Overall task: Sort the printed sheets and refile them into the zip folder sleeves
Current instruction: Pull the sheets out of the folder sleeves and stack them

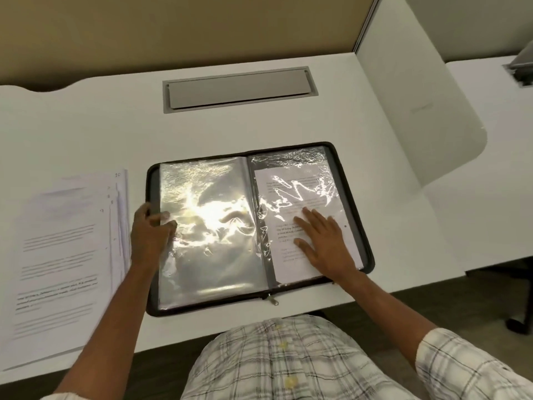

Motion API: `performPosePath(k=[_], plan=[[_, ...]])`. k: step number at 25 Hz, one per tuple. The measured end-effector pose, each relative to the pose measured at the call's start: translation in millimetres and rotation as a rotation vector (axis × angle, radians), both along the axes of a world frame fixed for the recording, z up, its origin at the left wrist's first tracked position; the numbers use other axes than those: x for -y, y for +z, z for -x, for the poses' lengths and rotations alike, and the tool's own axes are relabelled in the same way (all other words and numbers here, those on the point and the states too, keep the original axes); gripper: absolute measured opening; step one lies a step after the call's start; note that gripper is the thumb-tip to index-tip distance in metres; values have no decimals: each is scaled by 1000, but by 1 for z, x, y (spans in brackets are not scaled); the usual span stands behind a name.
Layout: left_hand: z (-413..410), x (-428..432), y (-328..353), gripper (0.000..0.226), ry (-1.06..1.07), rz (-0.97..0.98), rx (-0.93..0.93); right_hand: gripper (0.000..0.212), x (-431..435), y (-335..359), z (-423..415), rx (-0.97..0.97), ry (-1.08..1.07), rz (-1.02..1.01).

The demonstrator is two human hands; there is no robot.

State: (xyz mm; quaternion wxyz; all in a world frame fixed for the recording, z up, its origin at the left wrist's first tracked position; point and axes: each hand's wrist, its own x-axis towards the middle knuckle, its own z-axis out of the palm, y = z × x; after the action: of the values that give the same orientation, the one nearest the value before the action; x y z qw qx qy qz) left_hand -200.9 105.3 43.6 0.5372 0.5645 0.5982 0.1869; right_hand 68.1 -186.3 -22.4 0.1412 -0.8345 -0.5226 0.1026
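A black zip folder (350, 180) lies open in the middle of the desk, its clear plastic sleeves shining with glare. The left sleeve (207, 255) looks empty. A printed sheet (291, 194) sits partly inside the right sleeve, its lower end sticking out past the sleeve's bottom. My right hand (326, 243) lies flat on that sheet with fingers spread. My left hand (151, 229) grips the left edge of the left sleeve, thumb on top. A fanned stack of printed sheets (69, 241) rests on the desk left of the folder.
A grey cable hatch (239, 89) is set into the white desk (375, 134) behind the folder. A tan partition rises at the back and a white divider (418, 96) stands on the right. The folder's zip pull (275, 300) hangs at the front edge.
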Motion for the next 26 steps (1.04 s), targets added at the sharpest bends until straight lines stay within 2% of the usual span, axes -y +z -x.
performPosePath(k=[2,4,5,6,9,11,14,17,21,24,26], plan=[[-2,-1,-8,67,-41,-273,-177,45,-5,5,-5,-53,-39,-39],[-13,10,-11,50,-139,-555,-135,36,-15,9,-21,-92,-90,-100],[-25,19,-14,43,-224,-606,-60,36,-23,11,-32,-95,-103,-129],[-42,34,-13,38,-341,-621,4,37,-32,13,-45,-89,-108,-159],[-99,89,-9,39,-697,-584,-15,43,-68,24,-82,-91,-88,-203],[-139,107,-13,42,-825,-639,-14,47,-94,30,-109,-61,-37,-186],[-194,97,-19,45,-815,-629,-60,48,-115,22,-135,48,111,-126],[-234,66,-18,51,-766,-597,-221,41,-108,7,-147,88,177,-172],[-258,28,-28,59,-937,-671,-418,32,-97,0,-157,195,192,-298],[-261,10,-28,33,-1046,-725,-290,25,-97,6,-163,159,166,-340],[-263,0,-20,29,-1101,-605,-170,25,-94,8,-164,107,174,-353]])
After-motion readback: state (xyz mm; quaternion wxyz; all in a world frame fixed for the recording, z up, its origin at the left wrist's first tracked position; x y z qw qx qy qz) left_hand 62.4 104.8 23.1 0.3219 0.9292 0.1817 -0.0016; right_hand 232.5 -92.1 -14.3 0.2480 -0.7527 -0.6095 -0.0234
